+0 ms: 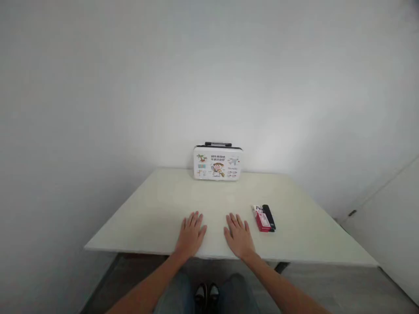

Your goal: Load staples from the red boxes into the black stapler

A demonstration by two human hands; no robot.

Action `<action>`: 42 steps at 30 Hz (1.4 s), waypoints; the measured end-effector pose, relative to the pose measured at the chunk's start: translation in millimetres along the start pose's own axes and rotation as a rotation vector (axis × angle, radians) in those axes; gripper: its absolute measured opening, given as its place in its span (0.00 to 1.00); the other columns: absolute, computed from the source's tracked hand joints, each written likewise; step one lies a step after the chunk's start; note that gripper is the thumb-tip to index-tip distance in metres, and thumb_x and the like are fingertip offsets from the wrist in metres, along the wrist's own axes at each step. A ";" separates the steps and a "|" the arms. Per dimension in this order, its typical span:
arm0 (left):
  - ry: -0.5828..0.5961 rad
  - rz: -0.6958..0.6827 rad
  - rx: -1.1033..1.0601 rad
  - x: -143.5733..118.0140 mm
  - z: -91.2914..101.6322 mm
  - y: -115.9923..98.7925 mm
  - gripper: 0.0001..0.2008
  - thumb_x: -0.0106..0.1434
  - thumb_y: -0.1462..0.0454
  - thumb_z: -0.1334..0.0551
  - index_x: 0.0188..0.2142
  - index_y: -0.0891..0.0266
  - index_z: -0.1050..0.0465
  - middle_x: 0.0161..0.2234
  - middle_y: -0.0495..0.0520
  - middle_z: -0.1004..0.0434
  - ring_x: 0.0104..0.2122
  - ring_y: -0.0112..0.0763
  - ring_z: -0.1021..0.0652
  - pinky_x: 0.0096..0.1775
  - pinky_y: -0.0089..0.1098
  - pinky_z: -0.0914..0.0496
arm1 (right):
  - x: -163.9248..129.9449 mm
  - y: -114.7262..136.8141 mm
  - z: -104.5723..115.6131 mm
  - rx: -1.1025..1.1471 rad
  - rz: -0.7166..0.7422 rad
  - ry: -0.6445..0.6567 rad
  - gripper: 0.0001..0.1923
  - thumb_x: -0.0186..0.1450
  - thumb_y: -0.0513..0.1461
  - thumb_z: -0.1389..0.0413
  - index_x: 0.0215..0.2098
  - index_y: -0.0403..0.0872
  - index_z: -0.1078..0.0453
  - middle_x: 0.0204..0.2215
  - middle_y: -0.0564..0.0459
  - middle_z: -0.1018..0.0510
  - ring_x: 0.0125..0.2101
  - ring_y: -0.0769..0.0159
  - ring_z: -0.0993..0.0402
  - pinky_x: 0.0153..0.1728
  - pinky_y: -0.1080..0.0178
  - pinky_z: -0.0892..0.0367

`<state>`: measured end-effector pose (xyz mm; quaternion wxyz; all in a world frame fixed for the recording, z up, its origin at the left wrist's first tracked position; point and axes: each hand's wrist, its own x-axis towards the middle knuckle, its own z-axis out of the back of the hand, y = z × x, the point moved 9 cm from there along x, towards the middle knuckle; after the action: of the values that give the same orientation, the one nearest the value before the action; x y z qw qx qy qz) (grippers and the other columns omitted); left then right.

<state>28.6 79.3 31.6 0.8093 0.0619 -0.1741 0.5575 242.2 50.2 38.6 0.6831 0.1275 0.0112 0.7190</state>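
My left hand (pixel 190 234) and my right hand (pixel 239 236) lie flat, palms down, side by side on the near edge of a pale table (pixel 157 205). Neither holds anything and the fingers are spread. Just right of my right hand lies a small red and white box (pixel 262 218) with a slim black object (pixel 269 217) alongside it. At the far edge of the table a small white case (pixel 218 162) with cartoon pictures and a dark handle stands upright against the wall.
White walls close in behind and to the left of the table. A white door or cabinet front (pixel 389 226) stands at the right. My knees and shoes (pixel 207 294) show below the table's front edge.
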 end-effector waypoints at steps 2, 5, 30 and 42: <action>0.002 0.005 -0.005 -0.2 -0.6 -0.1 0.29 0.76 0.50 0.59 0.71 0.53 0.48 0.72 0.54 0.48 0.71 0.45 0.47 0.68 0.54 0.51 | 0.2 -0.3 0.2 -0.003 -0.001 0.008 0.32 0.75 0.51 0.62 0.74 0.55 0.55 0.74 0.56 0.54 0.73 0.55 0.65 0.69 0.47 0.70; 0.004 0.013 -0.013 -0.1 -1.0 -0.2 0.28 0.76 0.50 0.58 0.71 0.52 0.48 0.72 0.54 0.48 0.71 0.45 0.47 0.68 0.54 0.51 | 0.2 -0.8 1.4 -0.008 -0.003 0.022 0.31 0.75 0.51 0.63 0.74 0.55 0.55 0.74 0.57 0.54 0.73 0.56 0.65 0.69 0.48 0.70; 0.005 0.014 -0.019 1.2 11.9 -4.2 0.27 0.75 0.53 0.57 0.71 0.53 0.48 0.72 0.55 0.48 0.71 0.43 0.48 0.68 0.53 0.53 | 0.6 -2.3 9.9 -0.006 -0.013 0.047 0.31 0.75 0.50 0.63 0.74 0.56 0.56 0.74 0.58 0.56 0.73 0.58 0.66 0.69 0.49 0.71; 0.013 0.019 -0.017 0.0 12.9 -8.3 0.28 0.75 0.53 0.56 0.71 0.53 0.50 0.73 0.54 0.50 0.72 0.44 0.49 0.68 0.54 0.54 | 0.0 -5.1 8.4 -0.005 -0.015 0.056 0.32 0.75 0.50 0.63 0.75 0.56 0.56 0.74 0.58 0.56 0.73 0.58 0.67 0.69 0.48 0.71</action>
<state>33.5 72.4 44.4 0.8055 0.0498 -0.1741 0.5643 249.0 49.2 45.7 0.6883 0.1056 0.0294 0.7171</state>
